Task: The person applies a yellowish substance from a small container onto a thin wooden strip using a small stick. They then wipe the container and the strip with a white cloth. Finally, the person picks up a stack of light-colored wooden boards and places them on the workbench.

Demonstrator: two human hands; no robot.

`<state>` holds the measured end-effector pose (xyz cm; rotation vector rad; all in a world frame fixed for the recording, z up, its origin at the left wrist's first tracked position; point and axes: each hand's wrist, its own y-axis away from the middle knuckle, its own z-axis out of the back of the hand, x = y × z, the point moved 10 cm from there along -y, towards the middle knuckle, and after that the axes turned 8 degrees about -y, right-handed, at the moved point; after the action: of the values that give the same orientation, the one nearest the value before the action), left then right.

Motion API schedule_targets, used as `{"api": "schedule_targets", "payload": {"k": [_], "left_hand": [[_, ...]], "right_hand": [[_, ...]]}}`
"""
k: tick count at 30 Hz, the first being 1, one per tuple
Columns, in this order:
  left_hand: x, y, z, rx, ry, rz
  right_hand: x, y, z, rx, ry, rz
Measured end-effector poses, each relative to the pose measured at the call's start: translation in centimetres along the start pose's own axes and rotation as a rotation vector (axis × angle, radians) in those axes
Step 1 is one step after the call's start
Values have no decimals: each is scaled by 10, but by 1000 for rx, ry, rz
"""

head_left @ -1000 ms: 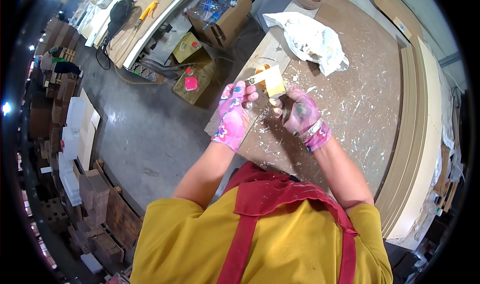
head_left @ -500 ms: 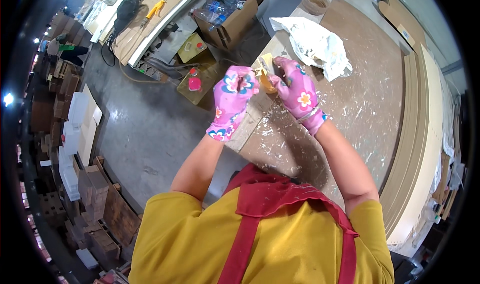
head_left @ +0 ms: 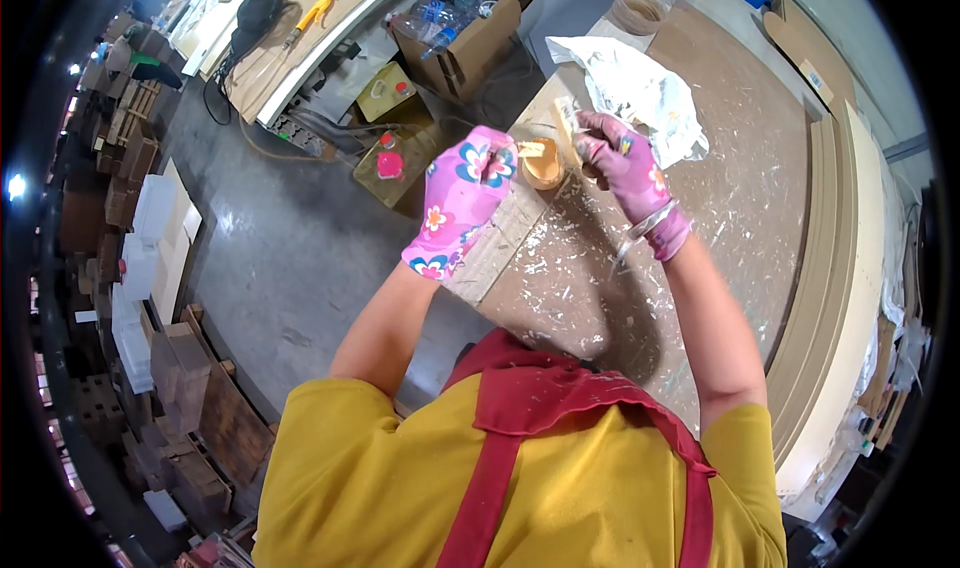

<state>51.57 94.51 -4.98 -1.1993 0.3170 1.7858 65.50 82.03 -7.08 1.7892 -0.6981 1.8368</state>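
Observation:
My left hand, in a pink flowered glove, is closed around something mostly hidden in the fist. A short, pale yellow tip sticks out of it toward the right, over a small round container of orange-tan paste at the workbench's left edge. My right hand, gloved alike with a pale band at the wrist, pinches a thin, flat, pale yellowish piece, held upright just beyond the container. Whether this piece is a scraper blade, I cannot tell. A crumpled white plastic bag lies behind my right hand.
The brown workbench is spattered with white flecks. Long boards line its right side. Beyond the left edge are a metal can with a red cap and a cardboard box of plastic bottles. A yellow-handled tool lies on another table.
My right hand has moved right, away from my left, with the flat piece now upright. The paste container shows more fully between them. My left hand has barely moved.

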Motion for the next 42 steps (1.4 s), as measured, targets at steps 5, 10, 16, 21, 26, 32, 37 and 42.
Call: {"api": "schedule_targets", "payload": {"k": [5,10,16,21,26,32,37,42], "left_hand": [[-6,-5,-8,72,98,20],[-12,0,-10,129,-50,3],[-11,-5,-7,89,-312,14],[19,-7,-29,216,-288,136],[12,-9,-10,94,-404,141],[-29,-7,19,-125,185,120],[-60,24,-26,101,216,-74],[-85,59,-163,640,229,-3]], "right_hand": [[37,13,-34,-43,500,300],[29,-12,-28,-23,271,211],[-20,6,11,13,-789,-251],[-49,40,14,47,-1138,-331],[-63,67,4,60,-1324,-362],[-43,117,31,45,-1537,-267],[-47,185,56,-45,-1516,-119],[-18,297,93,-285,-1148,-25]]}}
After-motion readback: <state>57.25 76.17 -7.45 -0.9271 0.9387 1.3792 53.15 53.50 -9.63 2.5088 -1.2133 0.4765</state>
